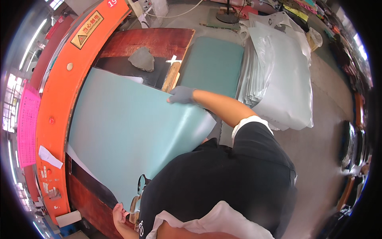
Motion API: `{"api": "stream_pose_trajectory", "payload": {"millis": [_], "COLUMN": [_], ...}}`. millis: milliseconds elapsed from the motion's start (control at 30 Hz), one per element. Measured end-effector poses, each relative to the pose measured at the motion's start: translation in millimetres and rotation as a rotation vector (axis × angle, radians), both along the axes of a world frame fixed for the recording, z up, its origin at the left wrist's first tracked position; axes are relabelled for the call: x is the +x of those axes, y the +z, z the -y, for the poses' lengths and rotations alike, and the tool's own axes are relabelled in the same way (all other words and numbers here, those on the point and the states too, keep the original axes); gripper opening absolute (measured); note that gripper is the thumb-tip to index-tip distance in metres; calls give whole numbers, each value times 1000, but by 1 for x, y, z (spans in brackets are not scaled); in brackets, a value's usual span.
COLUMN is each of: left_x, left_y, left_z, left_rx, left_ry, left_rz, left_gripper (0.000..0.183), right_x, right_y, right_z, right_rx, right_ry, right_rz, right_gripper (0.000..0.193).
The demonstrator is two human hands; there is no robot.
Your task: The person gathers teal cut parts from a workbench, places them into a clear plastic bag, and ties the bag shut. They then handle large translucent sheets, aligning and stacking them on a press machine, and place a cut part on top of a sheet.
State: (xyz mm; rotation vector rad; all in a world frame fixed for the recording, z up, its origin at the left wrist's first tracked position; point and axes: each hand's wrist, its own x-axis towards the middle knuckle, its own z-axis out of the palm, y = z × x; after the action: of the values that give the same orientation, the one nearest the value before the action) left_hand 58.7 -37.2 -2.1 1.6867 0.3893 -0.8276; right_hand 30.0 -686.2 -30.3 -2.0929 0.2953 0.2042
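A large pale blue-green sheet (119, 119) lies across the bed of an orange machine, its near side curling up toward my body. My right hand (182, 95), in a grey glove with bare fingertips, grips the sheet's far edge. At the lower left, my bare left hand (119, 214) pinches the sheet's near left corner. Beneath the sheet, a white layer (81, 162) shows along its left margin. A flat grey stone-like piece (142, 59) rests on the dark board (115, 65) just beyond the sheet.
The orange machine beam (59, 99) with buttons and labels runs along the left. A reddish-brown board (155, 40) and a wooden strip (172, 76) lie beyond the sheet. A stack of green sheets (215, 63) and a pile of plastic-wrapped grey sheets (282, 75) stand to the right.
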Motion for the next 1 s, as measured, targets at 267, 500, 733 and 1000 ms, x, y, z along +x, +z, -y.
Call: {"api": "stream_pose_trajectory", "payload": {"millis": [267,500,733,1000], "left_x": [146,137,29,-86], "left_y": [-46,-31,56,130], "left_z": [-8,25,125,290], "left_rx": [-10,45,190,1], "left_ry": [307,64,-247,-166], "left_rz": [274,565,1092,1358], "left_gripper": [32,37,26,22], "right_x": [76,20,-96,-290], "right_y": [-8,9,98,143], "right_z": [-19,-37,-51,27], "right_rx": [-72,-184,-492,-637], "right_ry": [-113,-80,-110,-527], "right_rz": [-164,308,551,962], "right_gripper": [58,35,23,19]}}
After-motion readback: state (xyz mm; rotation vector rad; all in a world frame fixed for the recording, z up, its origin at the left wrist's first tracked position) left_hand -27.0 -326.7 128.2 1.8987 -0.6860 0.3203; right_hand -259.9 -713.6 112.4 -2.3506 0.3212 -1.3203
